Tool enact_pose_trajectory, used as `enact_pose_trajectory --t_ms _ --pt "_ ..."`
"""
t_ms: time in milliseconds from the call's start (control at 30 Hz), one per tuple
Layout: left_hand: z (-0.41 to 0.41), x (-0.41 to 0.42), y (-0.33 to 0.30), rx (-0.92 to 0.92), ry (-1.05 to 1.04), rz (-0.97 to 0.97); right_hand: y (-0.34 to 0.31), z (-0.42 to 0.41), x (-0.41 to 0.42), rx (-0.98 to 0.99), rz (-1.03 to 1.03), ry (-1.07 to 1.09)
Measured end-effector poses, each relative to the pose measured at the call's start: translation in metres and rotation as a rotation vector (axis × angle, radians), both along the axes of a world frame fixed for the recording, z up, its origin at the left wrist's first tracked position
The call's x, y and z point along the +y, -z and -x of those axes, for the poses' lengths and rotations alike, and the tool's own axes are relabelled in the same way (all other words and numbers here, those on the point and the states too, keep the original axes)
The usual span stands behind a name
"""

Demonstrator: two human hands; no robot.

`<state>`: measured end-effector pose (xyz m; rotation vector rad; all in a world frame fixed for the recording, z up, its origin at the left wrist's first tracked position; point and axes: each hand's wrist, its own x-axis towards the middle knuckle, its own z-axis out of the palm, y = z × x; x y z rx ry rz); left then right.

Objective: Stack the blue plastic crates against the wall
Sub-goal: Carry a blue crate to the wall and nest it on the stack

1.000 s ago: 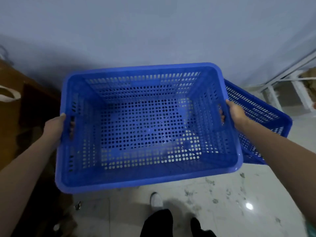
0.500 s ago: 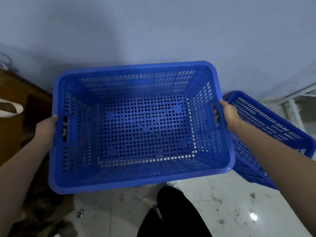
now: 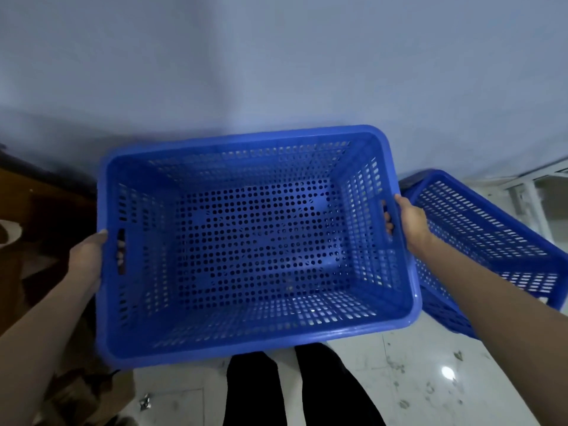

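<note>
A blue perforated plastic crate [image 3: 255, 342] fills the middle of the view, upright and empty, its far rim close to the pale wall [image 3: 276, 72]. My left hand [image 3: 87, 259] grips its left handle slot, fingers through the hole. My right hand [image 3: 410, 222] grips the right handle slot the same way. A second blue crate [image 3: 491, 235] stands on the floor to the right, turned at an angle, partly hidden behind my right forearm and the held crate. Whether the held crate touches the floor is hidden.
Brown cardboard and a dark wooden piece [image 3: 40, 210] lie at the left. A white metal frame [image 3: 528, 192] stands at the far right by the wall. The floor [image 3: 430, 379] is glossy white tile with scuff marks. My dark trouser legs [image 3: 295, 392] are below the crate.
The held crate has moved lower and closer to the wall. The view has shifted left, so the second crate shows further to the right. Both hands keep their grip.
</note>
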<state>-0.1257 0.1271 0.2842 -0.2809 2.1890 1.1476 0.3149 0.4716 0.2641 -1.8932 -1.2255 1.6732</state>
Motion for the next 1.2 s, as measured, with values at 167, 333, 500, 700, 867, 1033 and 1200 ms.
enact_pose_trajectory --t_ms 167,333,500,700,867,1033,1200 --pt "0.026 -0.002 0.018 -0.008 0.050 -0.023 0.014 0.017 -0.007 -0.002 -0.007 0.046" --pt "0.037 0.000 0.033 -0.061 0.060 -0.022 0.030 0.024 -0.006 -0.019 0.009 0.063" --pt "0.044 0.007 0.042 -0.078 0.073 -0.005 0.041 0.025 -0.002 -0.047 0.052 0.069" --pt "0.046 0.013 0.047 -0.061 0.073 -0.006 0.050 0.027 0.002 -0.054 0.049 0.068" --pt "0.048 0.014 0.044 -0.038 0.055 0.015 0.051 0.029 0.003 -0.056 0.051 0.040" --pt "0.048 0.011 0.044 -0.021 0.050 0.001 0.049 0.036 0.003 -0.092 0.030 -0.012" --pt "0.047 0.015 0.046 -0.009 0.082 0.000 0.045 0.041 0.000 -0.160 -0.034 -0.006"
